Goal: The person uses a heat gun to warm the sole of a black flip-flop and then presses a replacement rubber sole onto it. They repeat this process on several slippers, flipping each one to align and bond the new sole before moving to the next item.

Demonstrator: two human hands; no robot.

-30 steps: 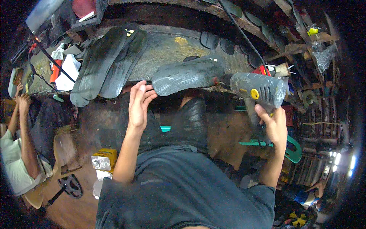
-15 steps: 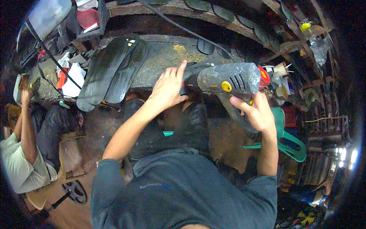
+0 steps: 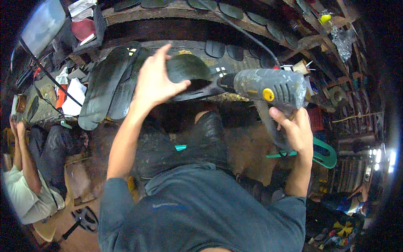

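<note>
My right hand [image 3: 297, 130] is wrapped round the handle of a grey heat gun [image 3: 273, 86] with a yellow round badge. Its dark nozzle points left, toward black sole-shaped pieces on the bench. My left hand [image 3: 154, 82] is spread, thumb and fingers apart, beside a dark rounded sole piece [image 3: 188, 69] that stands a little off the bench. Whether a fingertip touches this piece I cannot tell. Below it lies another black piece [image 3: 197, 93] near the bench's front edge, partly covered. Long black soles [image 3: 103, 82] are stacked to the left of my left hand.
A person [image 3: 29, 189] sits at the far left, hands at the bench. Several dark soles [image 3: 228, 11] line the wooden shelf beyond. A cord [image 3: 247, 31] runs down from above to the bench. A green plastic chair [image 3: 325, 153] stands behind my right forearm.
My left hand has moved left and opened away from the nozzle, exposing the rounded sole piece. The heat gun has shifted right and slightly nearer. My view has shifted somewhat too.
</note>
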